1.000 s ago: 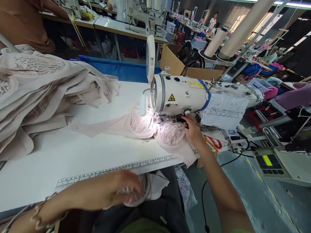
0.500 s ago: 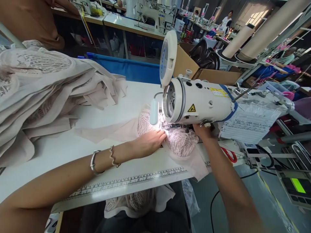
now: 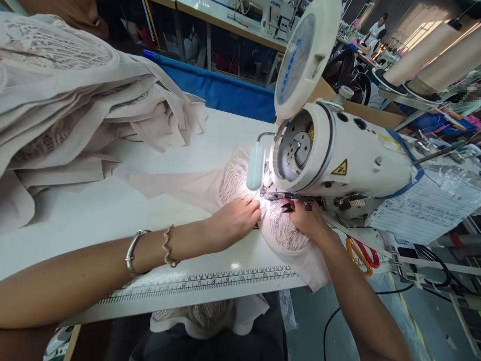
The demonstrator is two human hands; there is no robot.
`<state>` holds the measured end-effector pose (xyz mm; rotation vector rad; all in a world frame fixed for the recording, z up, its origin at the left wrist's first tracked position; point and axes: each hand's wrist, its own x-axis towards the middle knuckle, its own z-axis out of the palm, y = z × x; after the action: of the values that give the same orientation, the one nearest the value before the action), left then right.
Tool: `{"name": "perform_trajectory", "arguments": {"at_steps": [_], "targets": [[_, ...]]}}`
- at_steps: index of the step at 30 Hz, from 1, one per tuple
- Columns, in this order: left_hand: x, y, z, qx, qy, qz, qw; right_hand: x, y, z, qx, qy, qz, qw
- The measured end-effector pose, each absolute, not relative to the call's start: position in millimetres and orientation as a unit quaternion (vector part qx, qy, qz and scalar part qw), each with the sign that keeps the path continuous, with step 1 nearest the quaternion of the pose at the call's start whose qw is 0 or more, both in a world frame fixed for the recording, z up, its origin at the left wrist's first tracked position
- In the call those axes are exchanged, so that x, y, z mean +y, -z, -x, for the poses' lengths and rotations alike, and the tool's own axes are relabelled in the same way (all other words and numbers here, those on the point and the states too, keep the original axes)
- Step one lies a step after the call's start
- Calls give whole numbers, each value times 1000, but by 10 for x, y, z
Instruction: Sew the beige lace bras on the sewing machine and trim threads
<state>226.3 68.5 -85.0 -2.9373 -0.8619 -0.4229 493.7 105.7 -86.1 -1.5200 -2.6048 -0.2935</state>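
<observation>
Change vs. 1 s ago: the left hand point(image 3: 236, 219) was down at the lap on a spare lace piece; it is now up on the table point(image 3: 75, 220), flat on the lace garment point(image 3: 285, 233) just left of the needle area. The right hand point(image 3: 308, 220) has shifted from the far side of the machine head to the garment, directly under the sewing machine point(image 3: 345, 160). Head cam is closer and lower than before. Judgement: both hands now bracket the needle, so work is at the fabric-positioning stage, prob. just ahead of a seam run.

Left fingers: close together, slightly curled, tips pressing the lace against the table beside the lamp point(image 3: 256, 165). No pinch visible.

Right fingers: bent, tips on the lace below the presser-foot region. Thumb-to-finger gap is hidden by the machine's underside; cannot tell if they nip an edge.

Garment location: spread under the machine head, one part hanging over the table's front edge by the printed ruler point(image 3: 210, 281).

Nearby: fabric pile point(image 3: 75, 110) at far left; scissors point(image 3: 363, 253) right of the machine.
</observation>
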Motion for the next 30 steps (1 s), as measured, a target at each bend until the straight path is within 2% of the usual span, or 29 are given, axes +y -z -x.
{"name": "perform_trajectory", "arguments": {"at_steps": [3, 10, 14, 20, 26, 30], "targets": [[703, 829, -2251, -278, 156, 948, 19, 1009, 796, -4909, -855, 90, 510, 28], [703, 862, -2246, -288, 146, 942, 88, 936, 671, -4782, -903, -65, 425, 6], [726, 872, -2231, -290, 143, 941, 100, 915, 684, -4756, -888, -70, 454, -17], [833, 841, -2182, -285, 175, 939, 76, 901, 801, -4783, -895, -96, 435, 28], [956, 845, -2140, -290, 180, 939, 36, 892, 881, -4791, -894, -57, 444, 12], [1016, 883, -2108, -294, 177, 938, 49, 856, 782, -4709, -888, -50, 456, 17]]}}
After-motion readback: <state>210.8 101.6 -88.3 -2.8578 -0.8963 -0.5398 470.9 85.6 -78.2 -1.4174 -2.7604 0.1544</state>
